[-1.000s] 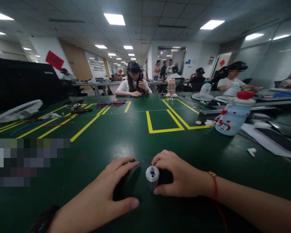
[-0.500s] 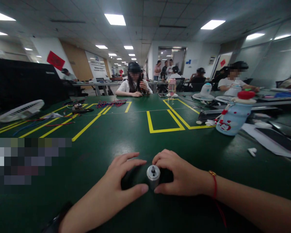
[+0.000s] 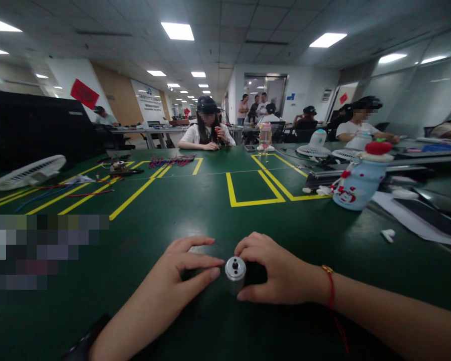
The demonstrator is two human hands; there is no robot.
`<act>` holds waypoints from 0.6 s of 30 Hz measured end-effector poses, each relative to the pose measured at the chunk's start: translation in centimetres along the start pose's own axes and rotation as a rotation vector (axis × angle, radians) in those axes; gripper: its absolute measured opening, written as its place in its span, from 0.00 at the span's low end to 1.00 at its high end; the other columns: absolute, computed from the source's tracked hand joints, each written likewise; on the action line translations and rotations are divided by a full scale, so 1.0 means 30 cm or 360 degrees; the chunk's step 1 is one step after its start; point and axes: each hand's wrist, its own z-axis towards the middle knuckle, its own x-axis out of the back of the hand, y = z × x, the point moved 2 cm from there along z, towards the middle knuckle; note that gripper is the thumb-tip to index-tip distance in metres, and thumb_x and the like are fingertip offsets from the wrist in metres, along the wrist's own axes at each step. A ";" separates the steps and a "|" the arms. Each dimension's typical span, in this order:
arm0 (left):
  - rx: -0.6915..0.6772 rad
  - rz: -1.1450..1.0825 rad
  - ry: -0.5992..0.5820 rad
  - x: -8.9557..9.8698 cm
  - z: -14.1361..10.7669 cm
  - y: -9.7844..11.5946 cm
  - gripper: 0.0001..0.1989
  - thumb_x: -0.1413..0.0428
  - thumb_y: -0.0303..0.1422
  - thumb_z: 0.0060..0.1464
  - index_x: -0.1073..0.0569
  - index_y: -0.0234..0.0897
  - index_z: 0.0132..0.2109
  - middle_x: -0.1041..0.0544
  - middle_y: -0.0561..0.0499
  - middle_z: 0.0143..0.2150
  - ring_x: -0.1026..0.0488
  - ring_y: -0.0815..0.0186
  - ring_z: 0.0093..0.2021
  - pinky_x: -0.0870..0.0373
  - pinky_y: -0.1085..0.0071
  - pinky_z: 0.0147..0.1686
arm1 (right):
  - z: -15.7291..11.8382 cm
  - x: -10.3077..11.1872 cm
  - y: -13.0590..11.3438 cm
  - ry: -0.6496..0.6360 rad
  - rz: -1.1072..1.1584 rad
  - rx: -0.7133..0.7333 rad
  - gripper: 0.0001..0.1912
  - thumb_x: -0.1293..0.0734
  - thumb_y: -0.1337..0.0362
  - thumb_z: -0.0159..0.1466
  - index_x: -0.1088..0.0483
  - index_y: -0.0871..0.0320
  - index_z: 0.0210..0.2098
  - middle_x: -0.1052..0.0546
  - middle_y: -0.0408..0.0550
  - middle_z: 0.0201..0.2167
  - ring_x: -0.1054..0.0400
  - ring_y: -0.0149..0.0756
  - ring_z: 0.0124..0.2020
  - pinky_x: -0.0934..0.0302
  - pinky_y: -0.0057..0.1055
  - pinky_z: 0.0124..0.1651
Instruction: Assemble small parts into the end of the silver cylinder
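A silver metal cylinder [image 3: 236, 276], like a small motor, stands upright on the green table [image 3: 165, 321], its round top with dark holes facing up. My right hand [image 3: 272, 271] curves around its right side, thumb at the near side and fingers at the far side, gripping it. Just left of the cylinder is my left hand [image 3: 184, 276], its thumb and index finger pointing at it with a narrow gap between them; it holds nothing.
A blue bottle [image 3: 359, 183] with a red top stands at the right, near papers and a dark tablet-like item. White fans [image 3: 30, 173] and wires [image 3: 171, 160] lie farther off, beside yellow tape lines. Across the table sits a person [image 3: 206, 130].
My left thumb has moved up toward the index finger, narrowing the gap between them. The cylinder's top appears turned or tilted slightly differently, and my right hand still surrounds it.
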 end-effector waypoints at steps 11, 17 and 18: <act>-0.0022 0.0354 -0.0150 -0.049 -0.025 -0.068 0.12 0.42 0.38 0.57 0.21 0.63 0.47 0.30 0.55 0.63 0.37 0.51 0.62 0.42 0.46 0.60 | 0.000 0.002 -0.002 0.0019 0.0054 -0.0009 0.19 0.24 0.56 0.54 0.28 0.57 0.41 0.26 0.47 0.45 0.36 0.41 0.46 0.44 0.39 0.50; 0.0200 0.0278 -0.0319 -0.010 -0.060 -0.094 0.34 0.40 0.51 0.51 0.38 0.60 0.64 0.46 0.52 0.71 0.49 0.48 0.69 0.47 0.45 0.64 | 0.001 0.001 -0.002 -0.0001 0.0033 -0.0017 0.19 0.24 0.55 0.54 0.28 0.58 0.40 0.26 0.48 0.45 0.36 0.42 0.46 0.44 0.40 0.50; 0.0221 0.0317 -0.0332 -0.008 -0.066 -0.099 0.37 0.40 0.53 0.50 0.40 0.59 0.65 0.49 0.52 0.72 0.52 0.46 0.70 0.49 0.43 0.64 | 0.001 0.001 -0.002 -0.0001 0.0031 -0.0020 0.19 0.24 0.55 0.54 0.28 0.58 0.40 0.26 0.47 0.45 0.36 0.42 0.46 0.44 0.40 0.50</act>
